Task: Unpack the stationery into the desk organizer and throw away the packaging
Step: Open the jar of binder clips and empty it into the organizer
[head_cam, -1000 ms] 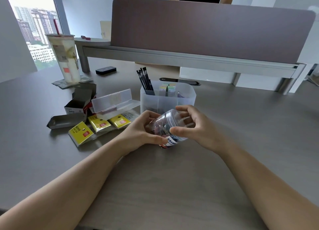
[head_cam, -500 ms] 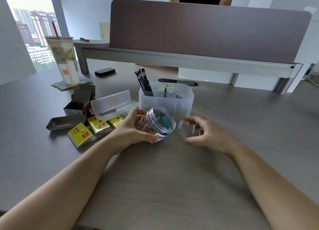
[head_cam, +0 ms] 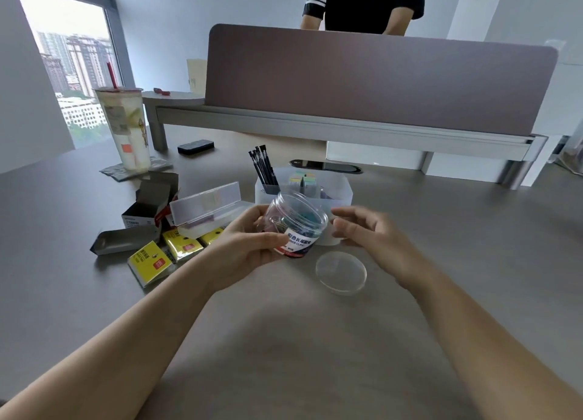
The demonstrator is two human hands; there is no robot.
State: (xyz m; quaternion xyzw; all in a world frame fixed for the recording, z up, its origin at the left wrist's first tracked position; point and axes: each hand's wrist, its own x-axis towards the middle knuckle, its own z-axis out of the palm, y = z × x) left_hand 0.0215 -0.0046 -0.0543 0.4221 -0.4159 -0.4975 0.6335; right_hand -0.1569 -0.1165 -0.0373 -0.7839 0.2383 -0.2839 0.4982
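My left hand (head_cam: 249, 246) grips a clear plastic jar of coloured binder clips (head_cam: 296, 224), lidless and tilted toward the desk organizer (head_cam: 337, 195). The jar's clear round lid (head_cam: 341, 272) lies flat on the table below my right hand (head_cam: 372, 233), which hovers beside the jar with relaxed fingers and holds nothing. The translucent organizer stands just behind the jar and holds black pens (head_cam: 263, 167) and pastel sticky notes (head_cam: 303, 178).
Left of my hands lie three yellow packets (head_cam: 151, 262), an open clear case (head_cam: 206, 203) and empty grey cartons (head_cam: 148, 205). A tall drink cup (head_cam: 124, 129) stands at the far left. A desk divider (head_cam: 378, 79) with a person behind it closes off the back.
My right hand took the lid off the jar, set it on the table and let go. My left hand lifted the jar closer to the organizer.
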